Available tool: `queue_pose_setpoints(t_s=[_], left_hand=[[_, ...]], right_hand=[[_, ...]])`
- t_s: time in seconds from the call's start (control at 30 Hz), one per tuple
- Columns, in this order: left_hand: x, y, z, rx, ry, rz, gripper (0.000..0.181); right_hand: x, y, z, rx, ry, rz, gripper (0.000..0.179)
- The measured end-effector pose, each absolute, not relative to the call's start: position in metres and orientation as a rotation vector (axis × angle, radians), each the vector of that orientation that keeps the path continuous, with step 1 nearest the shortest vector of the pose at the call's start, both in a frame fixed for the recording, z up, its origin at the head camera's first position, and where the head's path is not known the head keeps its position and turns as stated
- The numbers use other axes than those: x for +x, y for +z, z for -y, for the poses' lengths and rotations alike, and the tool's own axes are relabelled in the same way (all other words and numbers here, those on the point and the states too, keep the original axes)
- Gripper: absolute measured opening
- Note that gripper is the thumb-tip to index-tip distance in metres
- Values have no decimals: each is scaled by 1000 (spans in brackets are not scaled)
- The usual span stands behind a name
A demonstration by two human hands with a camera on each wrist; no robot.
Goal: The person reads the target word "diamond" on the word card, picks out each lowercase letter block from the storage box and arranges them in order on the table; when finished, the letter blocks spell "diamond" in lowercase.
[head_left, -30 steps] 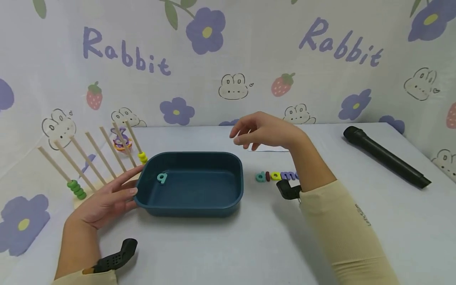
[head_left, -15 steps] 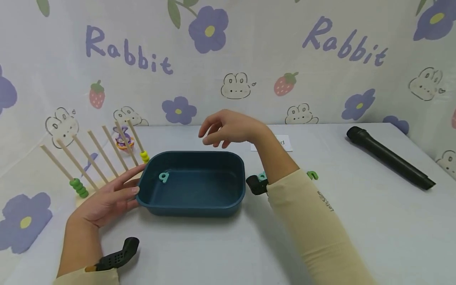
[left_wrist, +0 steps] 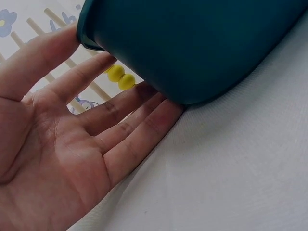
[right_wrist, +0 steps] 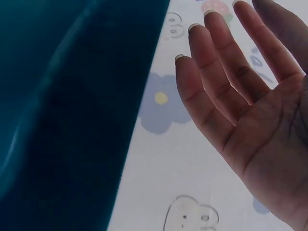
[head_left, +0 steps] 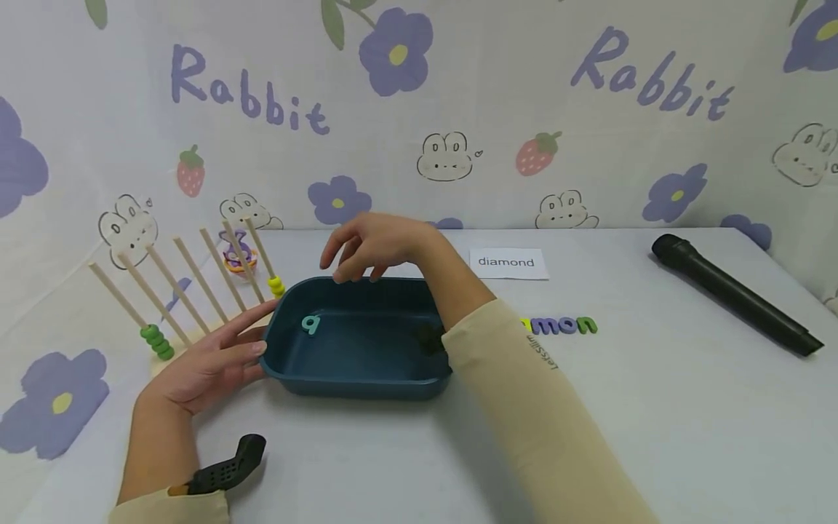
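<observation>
A dark teal rectangular tub (head_left: 360,389) sits on the white table, with one teal letter piece (head_left: 310,324) lying inside near its left end. My left hand (head_left: 206,367) touches the tub's left side, its fingers extended and fairly straight. In the left wrist view the thumb lies at the rim and the fingertips meet the outer wall. Above the tub's back edge hovers my right hand (head_left: 380,244), fingers loosely bent and holding nothing. Right of the tub, coloured letter pieces (head_left: 566,325) lie in a row; the right sleeve hides the row's left part.
Behind the letter row lies a white card (head_left: 508,273) printed "diamond". A black microphone (head_left: 733,295) is at the far right. On the left stands a wooden peg rack (head_left: 196,280) with green and yellow beads, and a small purple figure (head_left: 238,255) behind it.
My right hand has moved left, from beyond the tub's right end to over its back edge. That uncovers the card. The left hand keeps its place at the tub.
</observation>
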State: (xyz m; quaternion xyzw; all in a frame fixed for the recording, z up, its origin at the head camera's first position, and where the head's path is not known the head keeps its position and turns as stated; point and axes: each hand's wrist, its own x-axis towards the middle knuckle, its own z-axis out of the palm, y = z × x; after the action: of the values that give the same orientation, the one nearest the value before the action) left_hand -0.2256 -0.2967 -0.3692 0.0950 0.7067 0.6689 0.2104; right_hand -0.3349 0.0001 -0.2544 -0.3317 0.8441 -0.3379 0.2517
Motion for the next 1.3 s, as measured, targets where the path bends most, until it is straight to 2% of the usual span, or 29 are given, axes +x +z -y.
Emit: queue_pose_setpoints(t_s=[0.47, 0.97, 1.07, 1.3], left_hand=[[-227, -368, 296, 278, 1871, -1932, 67], [-225, -366, 298, 278, 1891, -1910, 68], [-224, -366, 298, 284, 1897, -1898, 68], [-225, -366, 299, 286, 1888, -1900, 67]], right_hand=[[-342, -273, 40, -922, -715, -2244, 39], [-331, -290, 70, -942, -373, -2286, 54], [-328, -295, 75, -948, -282, -2326, 52], [-325, -301, 81, -950, -231, -2370, 33]])
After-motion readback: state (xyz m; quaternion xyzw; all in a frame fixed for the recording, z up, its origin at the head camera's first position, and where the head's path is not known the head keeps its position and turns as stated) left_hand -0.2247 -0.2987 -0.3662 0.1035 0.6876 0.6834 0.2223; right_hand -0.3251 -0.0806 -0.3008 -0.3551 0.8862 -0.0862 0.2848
